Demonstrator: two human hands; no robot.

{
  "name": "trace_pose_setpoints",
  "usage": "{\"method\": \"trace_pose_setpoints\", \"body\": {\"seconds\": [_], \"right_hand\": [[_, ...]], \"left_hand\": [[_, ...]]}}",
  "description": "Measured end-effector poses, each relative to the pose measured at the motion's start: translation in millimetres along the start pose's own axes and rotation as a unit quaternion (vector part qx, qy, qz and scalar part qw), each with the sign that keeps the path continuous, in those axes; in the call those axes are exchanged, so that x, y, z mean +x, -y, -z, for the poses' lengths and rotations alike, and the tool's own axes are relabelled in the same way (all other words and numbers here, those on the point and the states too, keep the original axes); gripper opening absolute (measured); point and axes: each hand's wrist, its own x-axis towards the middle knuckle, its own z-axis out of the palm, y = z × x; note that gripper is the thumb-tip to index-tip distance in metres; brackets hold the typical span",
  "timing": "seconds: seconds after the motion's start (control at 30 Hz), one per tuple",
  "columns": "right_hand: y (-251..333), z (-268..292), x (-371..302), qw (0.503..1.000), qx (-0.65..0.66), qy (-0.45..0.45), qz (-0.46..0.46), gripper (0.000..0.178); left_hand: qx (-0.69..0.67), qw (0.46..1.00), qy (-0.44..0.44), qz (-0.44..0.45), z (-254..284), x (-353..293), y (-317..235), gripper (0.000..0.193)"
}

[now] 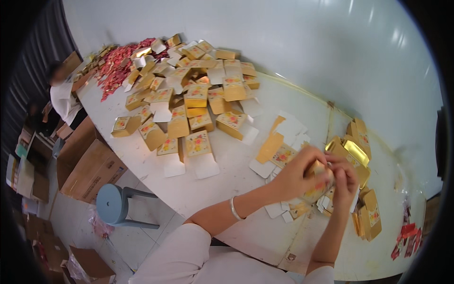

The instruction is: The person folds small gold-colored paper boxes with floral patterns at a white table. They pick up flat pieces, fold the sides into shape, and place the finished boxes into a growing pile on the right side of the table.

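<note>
Between my hands is a small gold carton with a floral print [316, 185], partly hidden by my fingers. My left hand [302, 174] wraps round its left side, the fingers somewhat blurred. From the right, my right hand [344, 177] closes on the carton's upper right edge with bent fingers. Flat unfolded carton blanks [270, 147], gold and white, lie beneath and beyond my left hand. Folded gold cartons [351, 150] are heaped just beyond my right hand, and a stack of flat gold cartons [370, 215] lies to its right.
A large pile of gold cartons [196, 97], several with white flaps raised, covers the table's left part. Red packets [118, 71] lie behind it; more red packets [407, 239] sit far right. A blue stool [112, 204] and cardboard box [90, 163] stand left. Another person [66, 99] is beyond.
</note>
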Motion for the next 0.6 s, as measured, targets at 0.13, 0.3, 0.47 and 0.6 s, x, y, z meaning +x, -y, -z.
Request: {"method": "trace_pose_setpoints", "body": {"seconds": [0.13, 0.3, 0.47, 0.6], "right_hand": [[-1, 31, -23, 0.997, -0.069, -0.012, -0.030, 0.021], [-23, 37, -40, 0.974, -0.181, -0.034, -0.131, 0.017], [-52, -6, -23, 0.916, -0.397, 0.050, -0.038, 0.032], [-107, -42, 9, 0.880, -0.467, 0.087, -0.004, 0.050]], "left_hand": [[0.324, 0.915, 0.051, -0.235, 36, -23, -20, 0.017], [0.819, 0.562, -0.067, 0.097, 212, 60, -66, 0.053], [0.575, 0.811, -0.055, -0.089, 184, 52, -62, 0.042], [0.476, 0.879, 0.031, -0.018, 130, 11, -10, 0.045]]}}
